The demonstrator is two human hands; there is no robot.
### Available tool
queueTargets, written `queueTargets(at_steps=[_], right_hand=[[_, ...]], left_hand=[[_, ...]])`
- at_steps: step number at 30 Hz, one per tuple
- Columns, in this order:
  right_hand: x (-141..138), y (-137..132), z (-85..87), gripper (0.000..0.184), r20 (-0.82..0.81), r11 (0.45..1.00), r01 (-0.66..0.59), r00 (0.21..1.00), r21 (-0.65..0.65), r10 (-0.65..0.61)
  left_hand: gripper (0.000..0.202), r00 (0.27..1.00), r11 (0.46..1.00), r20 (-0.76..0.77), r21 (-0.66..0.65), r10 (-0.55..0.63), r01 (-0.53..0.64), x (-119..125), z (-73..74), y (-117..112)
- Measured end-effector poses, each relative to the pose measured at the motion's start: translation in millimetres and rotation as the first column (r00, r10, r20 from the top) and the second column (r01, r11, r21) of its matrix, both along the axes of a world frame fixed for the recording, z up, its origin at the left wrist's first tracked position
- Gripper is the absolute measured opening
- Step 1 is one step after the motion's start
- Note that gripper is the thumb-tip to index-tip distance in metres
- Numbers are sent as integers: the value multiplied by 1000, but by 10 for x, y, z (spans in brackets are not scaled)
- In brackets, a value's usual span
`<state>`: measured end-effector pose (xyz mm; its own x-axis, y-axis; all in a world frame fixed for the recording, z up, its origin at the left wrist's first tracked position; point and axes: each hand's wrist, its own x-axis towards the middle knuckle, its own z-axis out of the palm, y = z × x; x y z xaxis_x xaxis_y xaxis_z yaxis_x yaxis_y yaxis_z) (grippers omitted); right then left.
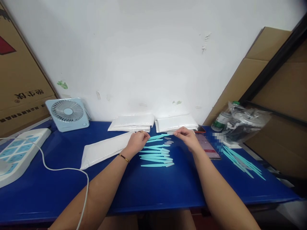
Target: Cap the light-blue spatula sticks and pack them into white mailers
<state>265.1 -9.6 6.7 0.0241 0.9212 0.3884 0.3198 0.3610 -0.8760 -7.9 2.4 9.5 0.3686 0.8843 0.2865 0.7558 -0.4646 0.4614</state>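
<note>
My left hand (138,141) is closed, its fingertips pinching the handle end of a teal eyebrow razor (158,136) that points to the right. Opposite it, my right hand (187,136) pinches what looks like a small clear blade cap (170,133), near that razor's tip. Several more teal razors (155,156) lie in a loose column on the blue table below, most with clear caps on their right ends. A few loose clear caps (169,142) rest between my hands. Beside my left hand is a white padded packet (103,148), partly under the wrist.
White packets (131,122) are stacked along the wall, with another stack (176,122) beside them. A phone (208,146) and more teal razors (242,163) lie right, near a bottle (220,120) and plastic bag (247,123). Left are a fan (67,113), a power strip (24,153) and white cable (59,168).
</note>
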Motion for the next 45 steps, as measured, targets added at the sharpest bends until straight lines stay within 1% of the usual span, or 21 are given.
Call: queueTargets(at_steps=[3, 7, 10, 13, 17, 22, 25, 29, 32, 34, 35, 37, 38, 40, 42, 44, 45], right_hand=[[-11, 0, -2, 21, 11, 1000, 2, 1000, 1, -2], [25, -4, 20, 21, -20, 1000, 23, 1000, 19, -23], [7, -6, 12, 20, 17, 1000, 6, 1000, 14, -6], [-68, -4, -23, 19, 65, 1000, -22, 998, 9, 22], [-120, -4, -38, 19, 82, 998, -57, 995, -5, 57], [-24, -12, 19, 16, -2, 1000, 20, 1000, 22, -20], [-16, -14, 22, 18, 8, 999, 29, 1000, 30, -29], [-112, -19, -9, 22, 66, 1000, -14, 998, 21, 13], [-148, -33, -3, 22, 94, 996, -83, 992, -14, 84], [-114, -39, 7, 22, 152, 990, -128, 979, -58, 136], [-82, -38, 6, 22, 204, 988, -130, 968, -77, 144], [-7, -25, -17, 18, 341, 991, -94, 932, -90, 120], [27, -13, -41, 15, 414, 994, -70, 905, -85, 99], [74, 18, -104, 14, 533, 996, -57, 841, -75, 89], [88, 50, -168, 13, 601, 994, -75, 791, -83, 110], [80, 74, -212, 10, 625, 993, -80, 772, -85, 116], [72, 81, -222, 10, 625, 994, -75, 773, -85, 112]], left_hand=[[24, 1000, 1000, -12, -8, -5, 5, -1, 0, -1], [24, 1000, 1000, -3, -4, 4, -4, -13, -16, 11], [23, 1000, 1000, 1, 8, 1, -1, -10, -21, 10], [23, 1000, 1000, -2, -4, -4, 4, 4, -6, -3], [23, 1000, 1000, -4, -14, -14, 14, 4, 5, -8], [23, 1000, 1000, 9, -8, 0, 0, -23, -17, 18], [24, 1000, 1000, 10, -13, -4, 4, -16, -20, 17], [24, 1000, 1000, 8, -16, -12, 12, 16, -3, -14], [24, 999, 997, -12, -53, -51, 51, 24, 11, -47], [24, 995, 990, -29, -113, -91, 87, 19, 15, -65], [24, 993, 984, -39, -144, -111, 105, 15, 15, -71], [24, 989, 976, -60, -179, -139, 126, 11, 10, -75], [24, 987, 977, -76, -174, -141, 126, 11, 4, -70], [23, 986, 989, -120, -114, -111, 98, 17, -21, -50], [22, 984, 999, -173, -20, -50, 47, 27, -62, -15], [20, 976, 999, -217, 45, 4, 6, 40, -110, 26], [18, 972, 998, -234, 56, 18, -6, 46, -133, 45]])
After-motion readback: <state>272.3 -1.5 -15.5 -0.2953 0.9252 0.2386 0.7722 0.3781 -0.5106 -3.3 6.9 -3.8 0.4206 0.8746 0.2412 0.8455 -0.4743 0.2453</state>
